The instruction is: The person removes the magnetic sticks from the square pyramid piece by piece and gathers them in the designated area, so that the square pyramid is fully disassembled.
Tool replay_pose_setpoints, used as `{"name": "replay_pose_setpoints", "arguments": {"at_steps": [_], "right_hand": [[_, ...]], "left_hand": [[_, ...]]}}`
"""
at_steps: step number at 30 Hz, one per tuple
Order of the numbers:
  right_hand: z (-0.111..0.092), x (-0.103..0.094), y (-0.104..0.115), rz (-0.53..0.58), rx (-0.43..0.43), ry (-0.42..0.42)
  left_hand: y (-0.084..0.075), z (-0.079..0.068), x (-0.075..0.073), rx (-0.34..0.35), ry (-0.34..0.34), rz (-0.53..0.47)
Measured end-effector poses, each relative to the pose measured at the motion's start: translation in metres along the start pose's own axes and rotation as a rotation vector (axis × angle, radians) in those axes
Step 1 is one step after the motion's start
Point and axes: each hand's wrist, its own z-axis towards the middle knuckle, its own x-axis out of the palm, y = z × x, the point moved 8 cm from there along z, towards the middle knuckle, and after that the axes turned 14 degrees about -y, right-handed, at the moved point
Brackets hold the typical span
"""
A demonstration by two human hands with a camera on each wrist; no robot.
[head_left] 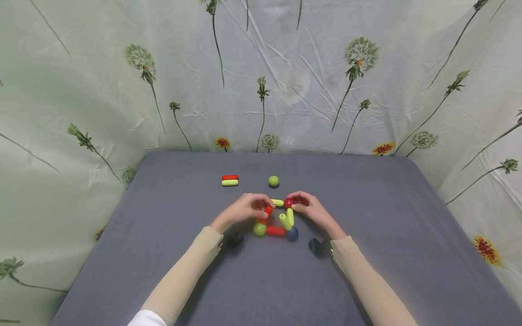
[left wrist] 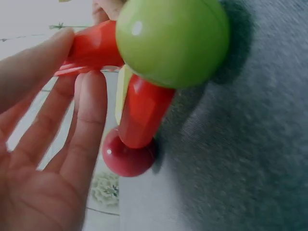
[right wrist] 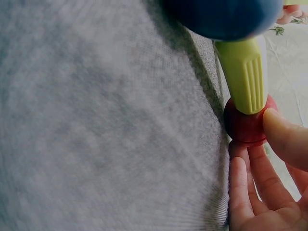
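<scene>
My left hand (head_left: 252, 207) pinches a red rod (left wrist: 96, 44) between thumb and fingers. The rod stands up from a green ball (head_left: 259, 229). My right hand (head_left: 311, 209) holds a dark red ball (right wrist: 243, 127) at the far right corner, thumb on one side and fingertips on the other. A yellow rod (right wrist: 246, 77) joins that ball to a blue ball (head_left: 291, 233), from which another yellow rod (head_left: 284, 221) sticks up. Another red rod (head_left: 275, 231) links the green and blue balls. In the left wrist view, a second dark red ball (left wrist: 127, 155) ends a red rod (left wrist: 146, 113).
Beyond the hands, a loose red rod (head_left: 230, 177) and a yellow rod (head_left: 230, 183) lie side by side. A loose green ball (head_left: 273, 181) sits to their right. The grey table (head_left: 171, 203) meets a flower-patterned curtain (head_left: 302, 90) at the back.
</scene>
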Motion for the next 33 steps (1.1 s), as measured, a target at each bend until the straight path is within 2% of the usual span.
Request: {"name": "replay_pose_setpoints", "arguments": {"at_steps": [1, 4, 7, 9, 11, 13, 15, 19, 23, 27, 29, 31, 33], "right_hand": [[0.000, 0.000, 0.000, -0.003, 0.005, -0.001], [-0.001, 0.002, 0.001, -0.015, 0.011, 0.005], [-0.001, 0.002, 0.000, -0.024, 0.018, 0.012], [-0.001, 0.002, 0.003, -0.020, 0.024, 0.016], [-0.004, 0.001, 0.011, -0.018, 0.019, 0.020], [-0.007, 0.001, 0.019, -0.014, 0.020, 0.023], [-0.011, 0.000, 0.026, -0.018, 0.021, 0.026], [-0.014, 0.000, 0.032, -0.025, 0.017, 0.027], [-0.014, 0.000, 0.032, -0.020, 0.014, 0.031], [-0.014, 0.000, 0.032, -0.015, 0.013, 0.032], [-0.014, 0.000, 0.033, -0.018, 0.014, 0.031], [-0.014, 0.000, 0.033, -0.017, 0.018, 0.029], [-0.014, -0.001, 0.033, -0.020, 0.021, 0.025]], "left_hand": [[0.001, 0.000, -0.002, -0.006, -0.020, 0.007], [0.020, 0.000, -0.006, -0.036, -0.088, -0.009], [0.030, -0.004, -0.022, -0.146, -0.172, -0.086], [0.041, -0.008, -0.042, -0.232, -0.303, -0.108], [0.055, -0.014, -0.066, -0.313, -0.447, -0.086], [0.068, -0.021, -0.089, -0.388, -0.580, 0.001], [0.078, -0.027, -0.105, -0.444, -0.658, 0.098], [0.088, -0.030, -0.122, -0.491, -0.708, 0.268], [0.091, -0.027, -0.128, -0.479, -0.724, 0.342], [0.090, -0.024, -0.130, -0.458, -0.743, 0.354], [0.087, -0.023, -0.130, -0.427, -0.754, 0.352], [0.080, -0.022, -0.127, -0.374, -0.743, 0.323], [0.070, -0.018, -0.115, -0.298, -0.695, 0.231]]}}
